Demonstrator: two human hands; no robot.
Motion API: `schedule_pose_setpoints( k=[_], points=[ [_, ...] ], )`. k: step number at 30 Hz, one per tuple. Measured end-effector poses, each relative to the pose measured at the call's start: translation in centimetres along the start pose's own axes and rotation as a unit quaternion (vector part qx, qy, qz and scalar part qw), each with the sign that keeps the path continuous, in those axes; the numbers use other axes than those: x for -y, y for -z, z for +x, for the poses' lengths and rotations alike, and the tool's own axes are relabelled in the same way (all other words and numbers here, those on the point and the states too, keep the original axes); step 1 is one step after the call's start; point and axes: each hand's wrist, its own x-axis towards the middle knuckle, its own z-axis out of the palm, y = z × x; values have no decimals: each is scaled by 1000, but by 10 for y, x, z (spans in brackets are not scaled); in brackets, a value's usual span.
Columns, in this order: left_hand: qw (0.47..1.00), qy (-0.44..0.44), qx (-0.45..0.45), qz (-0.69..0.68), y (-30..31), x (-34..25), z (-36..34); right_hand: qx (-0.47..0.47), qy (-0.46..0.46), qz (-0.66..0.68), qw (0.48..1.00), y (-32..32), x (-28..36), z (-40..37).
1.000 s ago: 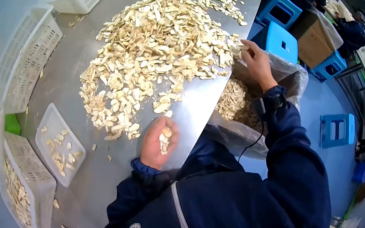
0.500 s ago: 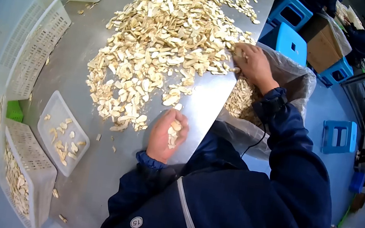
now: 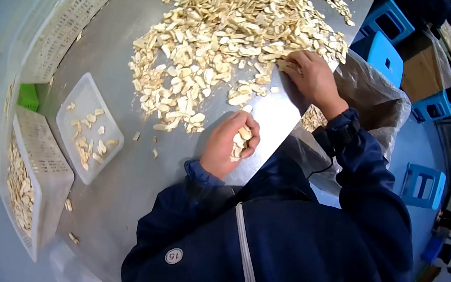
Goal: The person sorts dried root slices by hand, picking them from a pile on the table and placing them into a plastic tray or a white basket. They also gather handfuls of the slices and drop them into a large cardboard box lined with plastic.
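A big heap of pale dried slices (image 3: 237, 30) covers the far part of the metal table (image 3: 103, 204). My left hand (image 3: 225, 145) curls palm-up around several pale dried slices (image 3: 241, 142), just below the heap's near edge. At the heap's right side, my right hand (image 3: 314, 81) bends down with its fingers together, the fingertips touching slices by the table edge. What lies under those fingers is hidden. To the left, a shallow white tray (image 3: 72, 131) carries a scattering of slices.
White perforated baskets (image 3: 71, 16) line the table's left side; the lower basket (image 3: 52, 172) contains slices. Beyond the right edge stands a plastic-lined bin (image 3: 386, 110) with more pieces inside. Blue stools (image 3: 424, 185) and a cardboard box (image 3: 426, 66) are on the floor, with people farther back.
The view has shifted, so the table's contents appear farther right and up. My right hand has moved inward from the bin side onto the heap's edge. My left hand still holds slices.
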Motion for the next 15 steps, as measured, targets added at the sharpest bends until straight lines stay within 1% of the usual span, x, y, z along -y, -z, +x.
schedule_pose_setpoints(
  k=[2, 5, 7, 9, 10, 11, 13, 15],
  points=[
    [1000, 2, 9, 9, 0, -1, 0, 23, -24, -6, 999, 7, 2, 0],
    [1000, 8, 20, 16, -2, -2, -1, -34, 14, -92, 995, 4, 12, 2],
    [999, 18, 43, 26, -1, -2, 0, -46, 48, -42, 997, -1, 30, 6],
    [998, 23, 16, 50, -1, -2, -4, 31, 63, 88, 994, -13, 48, 4],
    [997, 29, 15, 63, -4, -2, -3, 48, 122, 108, 986, -20, 56, 5],
    [996, 42, -1, 75, -7, -4, -3, 66, 177, 122, 975, -25, 60, 5],
    [998, 41, -17, 51, -9, -2, -4, 73, 191, 95, 974, -24, 68, 4],
    [999, 35, -8, 39, -9, -1, -1, 80, 184, 93, 975, -25, 65, 3]
  ],
)
